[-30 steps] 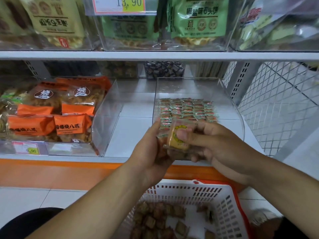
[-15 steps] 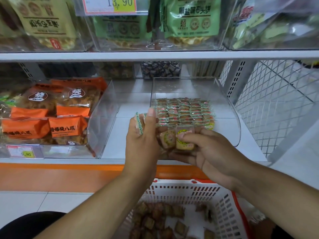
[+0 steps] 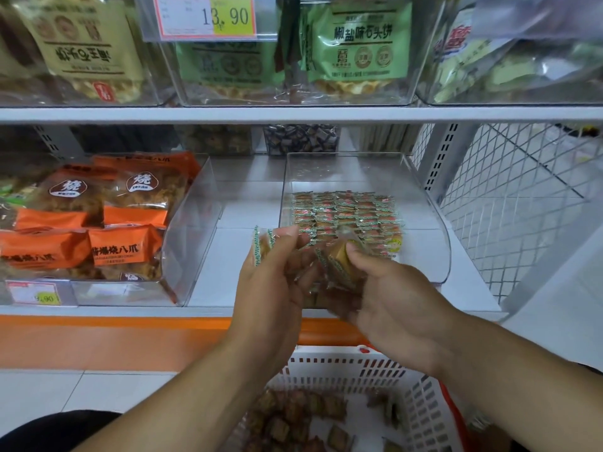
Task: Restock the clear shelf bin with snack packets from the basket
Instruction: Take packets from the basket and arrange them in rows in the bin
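Nearest me, the white basket holds loose brown snack packets. Above it, my left hand pinches one packet between thumb and fingertips, and my right hand curls around a small bunch of packets, thumb pressed on top. Just beyond, the clear shelf bin holds neat rows of the same packets. Orange bags fill the bin far left.

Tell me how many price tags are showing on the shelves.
2. One price tag, reading 13.90, is clipped to the upper shelf's bin; another sits on the front of the orange-packet bin at lower left. Others may be out of view.
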`<act>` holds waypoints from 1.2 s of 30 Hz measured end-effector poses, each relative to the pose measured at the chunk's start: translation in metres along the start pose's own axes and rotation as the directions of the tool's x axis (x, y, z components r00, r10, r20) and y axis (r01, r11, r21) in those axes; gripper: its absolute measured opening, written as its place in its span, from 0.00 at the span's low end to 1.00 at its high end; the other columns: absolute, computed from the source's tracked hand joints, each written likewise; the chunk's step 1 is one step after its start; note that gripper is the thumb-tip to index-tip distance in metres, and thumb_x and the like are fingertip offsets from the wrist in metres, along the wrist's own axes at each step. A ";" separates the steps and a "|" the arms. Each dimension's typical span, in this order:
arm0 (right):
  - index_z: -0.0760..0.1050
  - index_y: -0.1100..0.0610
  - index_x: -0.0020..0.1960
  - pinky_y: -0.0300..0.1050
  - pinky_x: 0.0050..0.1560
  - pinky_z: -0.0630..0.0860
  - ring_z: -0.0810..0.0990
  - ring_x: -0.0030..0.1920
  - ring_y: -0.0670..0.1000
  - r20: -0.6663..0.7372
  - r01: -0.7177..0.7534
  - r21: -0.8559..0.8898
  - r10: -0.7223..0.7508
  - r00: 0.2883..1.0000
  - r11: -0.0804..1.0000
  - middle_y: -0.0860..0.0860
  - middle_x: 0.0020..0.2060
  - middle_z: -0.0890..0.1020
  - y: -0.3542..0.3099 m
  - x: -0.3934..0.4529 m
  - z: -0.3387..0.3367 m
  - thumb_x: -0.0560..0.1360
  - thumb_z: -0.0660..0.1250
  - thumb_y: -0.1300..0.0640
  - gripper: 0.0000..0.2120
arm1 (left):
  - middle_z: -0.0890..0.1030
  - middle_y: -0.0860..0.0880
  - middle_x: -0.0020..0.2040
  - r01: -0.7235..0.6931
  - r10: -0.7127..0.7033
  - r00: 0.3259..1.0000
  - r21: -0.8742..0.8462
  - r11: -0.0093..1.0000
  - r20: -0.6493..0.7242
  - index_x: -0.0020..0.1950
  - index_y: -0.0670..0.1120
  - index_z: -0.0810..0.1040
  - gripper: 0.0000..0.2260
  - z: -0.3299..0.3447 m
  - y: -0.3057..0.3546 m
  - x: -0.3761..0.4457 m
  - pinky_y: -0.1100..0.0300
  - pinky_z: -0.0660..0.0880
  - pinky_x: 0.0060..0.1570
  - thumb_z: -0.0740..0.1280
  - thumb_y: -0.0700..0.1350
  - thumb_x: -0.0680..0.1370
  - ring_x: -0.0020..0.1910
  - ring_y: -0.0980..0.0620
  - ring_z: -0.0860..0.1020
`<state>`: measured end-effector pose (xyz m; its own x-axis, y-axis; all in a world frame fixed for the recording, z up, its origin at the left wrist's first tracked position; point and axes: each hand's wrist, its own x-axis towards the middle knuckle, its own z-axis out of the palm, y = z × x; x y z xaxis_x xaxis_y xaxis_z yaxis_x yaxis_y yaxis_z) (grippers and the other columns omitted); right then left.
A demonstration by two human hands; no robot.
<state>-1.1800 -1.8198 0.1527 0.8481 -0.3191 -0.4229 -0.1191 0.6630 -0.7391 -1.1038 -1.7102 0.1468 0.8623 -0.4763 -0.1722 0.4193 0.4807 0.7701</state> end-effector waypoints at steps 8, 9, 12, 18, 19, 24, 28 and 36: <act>0.78 0.57 0.61 0.49 0.47 0.84 0.86 0.53 0.52 -0.042 0.270 -0.216 -0.285 0.958 0.938 0.54 0.52 0.87 -0.018 0.007 -0.009 0.76 0.71 0.58 0.14 | 0.82 0.49 0.39 0.138 -0.137 0.990 0.118 0.983 -0.018 0.42 0.47 0.83 0.24 -0.001 0.017 0.002 0.58 0.80 0.39 0.63 0.67 0.76 0.36 0.52 0.81; 0.80 0.57 0.60 0.46 0.44 0.83 0.87 0.52 0.52 -0.015 0.275 -0.222 -0.285 0.958 0.936 0.55 0.53 0.86 -0.022 0.007 -0.011 0.75 0.72 0.58 0.14 | 0.83 0.48 0.37 0.172 -0.173 0.985 0.056 0.984 0.020 0.41 0.46 0.86 0.29 -0.002 0.019 0.001 0.60 0.79 0.34 0.58 0.69 0.78 0.34 0.52 0.82; 0.85 0.54 0.55 0.46 0.44 0.82 0.86 0.51 0.53 0.061 0.240 -0.217 -0.233 0.971 0.946 0.57 0.55 0.85 -0.024 0.007 -0.013 0.68 0.75 0.57 0.16 | 0.84 0.46 0.37 0.196 -0.194 0.979 -0.027 0.980 0.066 0.43 0.44 0.88 0.31 -0.007 0.019 0.003 0.60 0.78 0.34 0.49 0.59 0.83 0.32 0.51 0.82; 0.82 0.60 0.60 0.51 0.46 0.83 0.84 0.49 0.54 0.269 0.161 -0.113 -0.125 0.955 0.980 0.59 0.52 0.85 -0.021 0.003 -0.010 0.72 0.71 0.58 0.17 | 0.83 0.49 0.37 0.108 -0.106 0.994 0.113 0.988 -0.023 0.60 0.47 0.80 0.15 -0.004 0.015 0.008 0.58 0.76 0.45 0.60 0.35 0.79 0.34 0.55 0.80; 0.81 0.61 0.61 0.51 0.45 0.83 0.84 0.49 0.54 0.270 0.173 -0.111 -0.138 0.953 0.979 0.59 0.51 0.84 -0.024 0.003 -0.010 0.72 0.70 0.59 0.18 | 0.84 0.48 0.37 0.088 -0.085 0.996 0.123 0.989 -0.032 0.63 0.48 0.79 0.17 -0.004 0.014 0.008 0.56 0.77 0.49 0.62 0.33 0.79 0.35 0.54 0.81; 0.77 0.62 0.66 0.48 0.39 0.81 0.82 0.46 0.54 0.285 0.194 -0.146 -0.147 0.947 0.970 0.60 0.56 0.84 -0.038 0.004 -0.014 0.73 0.66 0.60 0.21 | 0.86 0.44 0.52 0.024 -0.022 1.000 0.157 0.987 -0.011 0.69 0.42 0.77 0.19 -0.007 0.014 0.008 0.55 0.78 0.55 0.66 0.31 0.79 0.45 0.52 0.84; 0.75 0.58 0.68 0.44 0.36 0.78 0.83 0.46 0.54 0.283 0.208 -0.215 -0.143 0.948 0.954 0.59 0.58 0.84 -0.042 0.007 -0.017 0.70 0.68 0.63 0.26 | 0.86 0.41 0.55 -0.035 0.034 0.999 0.146 0.989 0.013 0.66 0.43 0.78 0.24 -0.010 0.014 0.008 0.56 0.82 0.54 0.73 0.34 0.70 0.46 0.50 0.85; 0.83 0.56 0.60 0.44 0.41 0.72 0.81 0.47 0.51 0.267 0.238 -0.297 -0.159 0.950 0.925 0.55 0.49 0.86 -0.049 0.009 -0.023 0.64 0.74 0.64 0.24 | 0.87 0.44 0.54 -0.181 0.162 0.982 0.238 0.954 0.097 0.62 0.45 0.79 0.28 -0.017 0.011 0.015 0.57 0.82 0.49 0.82 0.38 0.64 0.51 0.47 0.86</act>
<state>-1.1783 -1.8703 0.1733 0.9629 -0.2281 -0.1442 -0.0612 0.3359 -0.9399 -1.0813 -1.6997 0.1420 0.8869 -0.4617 0.0151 0.1770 0.3698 0.9121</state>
